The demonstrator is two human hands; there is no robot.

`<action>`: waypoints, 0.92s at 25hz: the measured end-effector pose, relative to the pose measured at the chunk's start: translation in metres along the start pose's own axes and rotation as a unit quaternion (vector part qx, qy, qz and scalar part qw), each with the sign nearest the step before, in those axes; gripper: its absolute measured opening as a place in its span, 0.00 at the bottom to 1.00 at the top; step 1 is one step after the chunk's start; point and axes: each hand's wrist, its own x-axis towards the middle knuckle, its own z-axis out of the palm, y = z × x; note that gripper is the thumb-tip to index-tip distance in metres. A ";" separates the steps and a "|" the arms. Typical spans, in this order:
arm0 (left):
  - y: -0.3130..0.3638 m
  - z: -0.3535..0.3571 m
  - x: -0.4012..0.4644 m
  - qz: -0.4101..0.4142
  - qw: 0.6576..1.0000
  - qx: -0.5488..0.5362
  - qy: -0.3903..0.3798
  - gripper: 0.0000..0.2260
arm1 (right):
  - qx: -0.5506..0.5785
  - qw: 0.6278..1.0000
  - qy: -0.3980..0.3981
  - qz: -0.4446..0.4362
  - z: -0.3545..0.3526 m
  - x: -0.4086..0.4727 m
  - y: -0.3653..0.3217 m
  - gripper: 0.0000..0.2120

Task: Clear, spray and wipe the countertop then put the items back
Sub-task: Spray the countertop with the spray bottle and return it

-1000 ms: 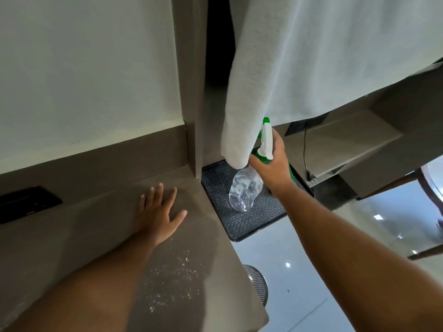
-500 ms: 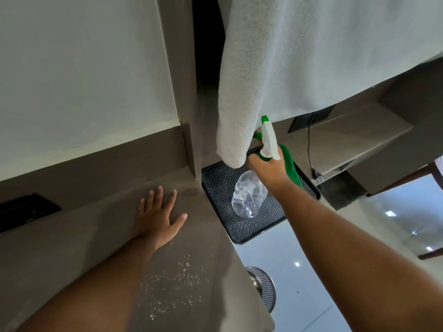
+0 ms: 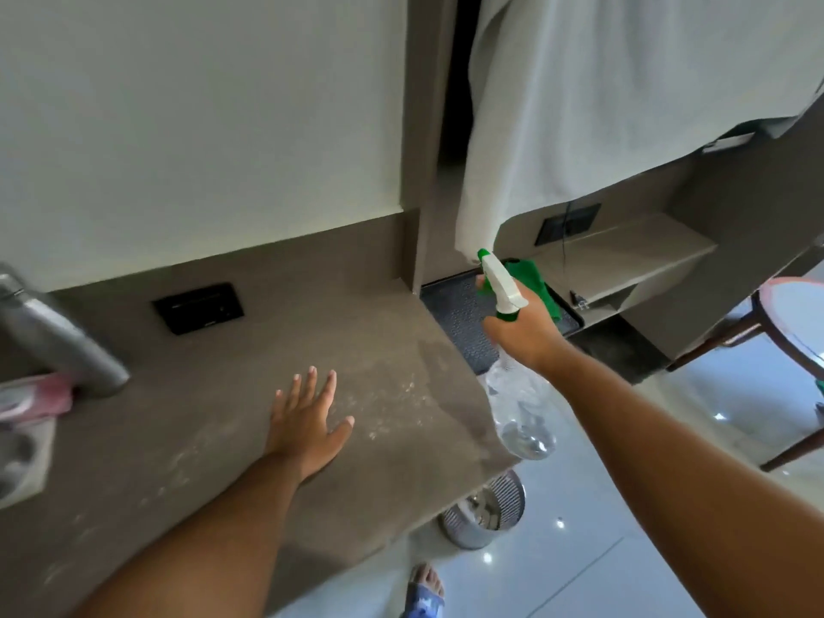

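Worktop: brown stone-look worktop (image 3: pixel 214 439), speckled with white droplets.
On it: grey metal flask (image 3: pixel 58 339), flat left hand (image 3: pixel 303 421).

Far left of the left hand (image 3: pixel 307 421), a blurred metal bottle (image 3: pixel 58 336) and pink object (image 3: pixel 33 396) are cut by the edge.

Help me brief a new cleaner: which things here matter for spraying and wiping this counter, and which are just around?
In use:
spray bottle in the right hand
countertop, under the flat left hand
green cloth on the dark tray

Just around:
metal flask
hanging white towel
waste bin
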 end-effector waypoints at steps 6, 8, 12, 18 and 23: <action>-0.133 0.018 -0.185 -0.122 0.992 0.020 0.024 0.43 | -0.141 0.971 -0.184 0.056 0.088 -0.144 -0.043 0.15; -0.181 0.021 -0.227 -0.183 0.982 0.015 0.040 0.46 | -0.163 0.959 -0.227 0.053 0.125 -0.183 -0.052 0.17; -0.241 0.025 -0.272 -0.268 0.962 -0.003 0.048 0.49 | -0.173 0.940 -0.295 0.015 0.205 -0.240 -0.082 0.15; -0.241 0.027 -0.277 -0.256 0.962 -0.022 0.094 0.48 | -0.168 0.932 -0.322 -0.011 0.299 -0.284 -0.122 0.05; -0.239 0.023 -0.278 -0.259 0.961 -0.018 0.093 0.48 | -0.186 0.948 -0.258 0.012 0.299 -0.273 -0.132 0.05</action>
